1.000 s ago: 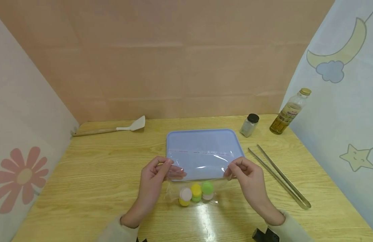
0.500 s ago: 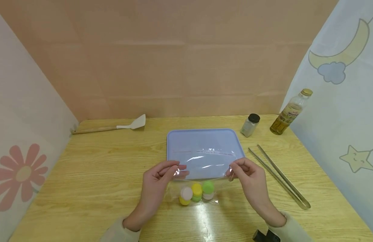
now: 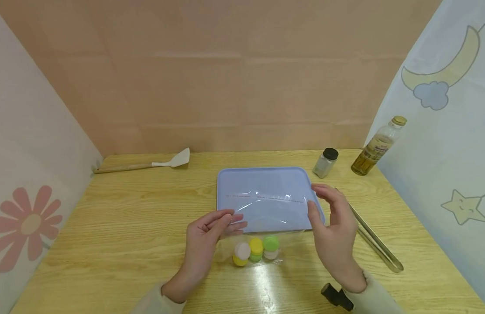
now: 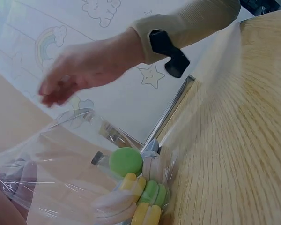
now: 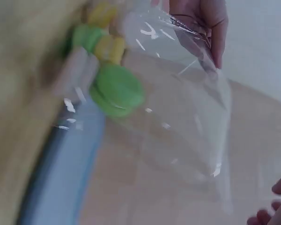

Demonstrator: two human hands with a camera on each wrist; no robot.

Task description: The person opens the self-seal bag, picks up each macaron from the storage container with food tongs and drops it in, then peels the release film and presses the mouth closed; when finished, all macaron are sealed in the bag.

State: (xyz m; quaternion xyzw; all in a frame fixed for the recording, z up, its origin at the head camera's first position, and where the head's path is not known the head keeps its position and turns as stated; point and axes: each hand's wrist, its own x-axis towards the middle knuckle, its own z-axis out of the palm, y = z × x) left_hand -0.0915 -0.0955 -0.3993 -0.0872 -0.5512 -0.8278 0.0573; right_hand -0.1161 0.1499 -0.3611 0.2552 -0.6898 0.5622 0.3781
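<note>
A clear plastic bag (image 3: 266,213) holds several macarons in pink, yellow and green, among them a green macaron (image 5: 117,91). My left hand (image 3: 204,237) pinches the bag's left edge between thumb and fingers. On the other side, my right hand (image 3: 334,226) is off the bag, thumb and fingers parted with nothing between them. The left wrist view has the right hand (image 4: 84,70) in the air beyond the bag. Behind the see-through film lies a light blue tray (image 3: 262,176).
To the right are metal tongs (image 3: 377,244), a small black-capped jar (image 3: 326,162) and a tilted-looking oil bottle (image 3: 377,146). A spatula (image 3: 148,166) with a wooden handle lies at the back left. Fabric walls close off the back and sides of the wooden table (image 3: 148,209).
My right hand has let go of the bag's right edge, moved slightly right and up, and spread its fingers. The left hand keeps its pinch, having shifted slightly right earlier.
</note>
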